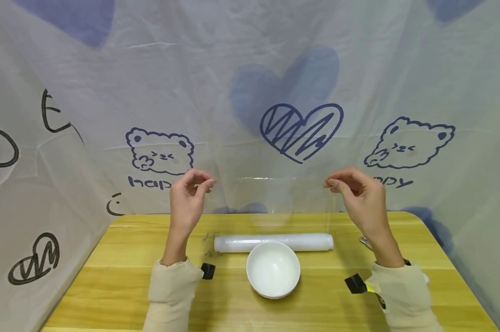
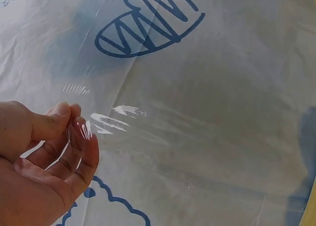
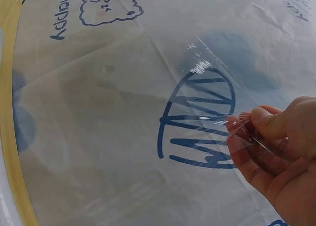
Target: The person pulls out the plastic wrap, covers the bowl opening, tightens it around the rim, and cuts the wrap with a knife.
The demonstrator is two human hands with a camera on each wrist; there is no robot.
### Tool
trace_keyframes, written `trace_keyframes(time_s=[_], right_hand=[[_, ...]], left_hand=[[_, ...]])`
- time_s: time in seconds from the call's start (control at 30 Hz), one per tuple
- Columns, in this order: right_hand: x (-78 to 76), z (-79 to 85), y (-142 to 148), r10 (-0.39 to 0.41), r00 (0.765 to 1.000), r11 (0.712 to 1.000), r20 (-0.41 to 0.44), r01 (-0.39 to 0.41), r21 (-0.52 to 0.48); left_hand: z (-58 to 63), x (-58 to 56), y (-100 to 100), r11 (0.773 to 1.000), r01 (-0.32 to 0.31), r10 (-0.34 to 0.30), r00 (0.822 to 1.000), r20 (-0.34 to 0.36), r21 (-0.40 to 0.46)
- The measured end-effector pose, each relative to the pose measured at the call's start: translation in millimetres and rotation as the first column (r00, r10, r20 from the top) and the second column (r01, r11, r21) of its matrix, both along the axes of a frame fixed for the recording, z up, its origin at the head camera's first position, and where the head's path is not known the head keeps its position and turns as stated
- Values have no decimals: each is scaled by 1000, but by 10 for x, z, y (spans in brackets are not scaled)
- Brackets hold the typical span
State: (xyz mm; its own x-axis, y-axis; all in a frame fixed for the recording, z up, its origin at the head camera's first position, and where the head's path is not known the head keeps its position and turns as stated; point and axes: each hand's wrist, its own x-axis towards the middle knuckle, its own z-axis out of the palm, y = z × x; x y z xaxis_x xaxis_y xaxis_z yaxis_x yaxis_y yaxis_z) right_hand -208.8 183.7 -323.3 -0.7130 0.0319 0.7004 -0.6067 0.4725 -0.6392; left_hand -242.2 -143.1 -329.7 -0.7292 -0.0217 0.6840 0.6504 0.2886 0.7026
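A clear sheet of plastic wrap (image 1: 270, 193) is stretched between both hands above the table, its top edge glinting. The left hand (image 1: 190, 196) pinches one upper corner between thumb and fingers; in the left wrist view, shiny creases fan out of the wrap (image 2: 111, 121) from that pinch. On the other side the right hand (image 1: 359, 189) pinches the opposite corner, and the right wrist view shows the film (image 3: 202, 119) pulled into folds there. Below lies the white roll of plastic wrap (image 1: 308, 242), crosswise on the table. Just in front of it stands a white bowl (image 1: 273, 269).
The wooden table (image 1: 121, 267) ends at a back edge against a hanging cloth (image 1: 216, 92) with hearts and bear drawings. Partly behind the right wrist lies a small metallic object (image 1: 364, 241), its kind unclear. Black pieces (image 1: 208, 271) stick out at both cuffs.
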Motion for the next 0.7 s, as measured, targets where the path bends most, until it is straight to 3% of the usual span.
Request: trace_keyframes(time_s=[0.23, 0.47, 0.7], right_hand=[[239, -27, 63, 46, 998, 998, 34, -47, 32], [368, -297, 220, 69, 996, 996, 49, -72, 60], [606, -447, 250, 152, 988, 983, 34, -154, 99]], left_hand=[[-1, 249, -91, 996, 80, -79, 995, 60, -25], [-11, 518, -154, 988, 122, -111, 987, 115, -95], [-112, 769, -272, 965, 232, -205, 959, 198, -123]])
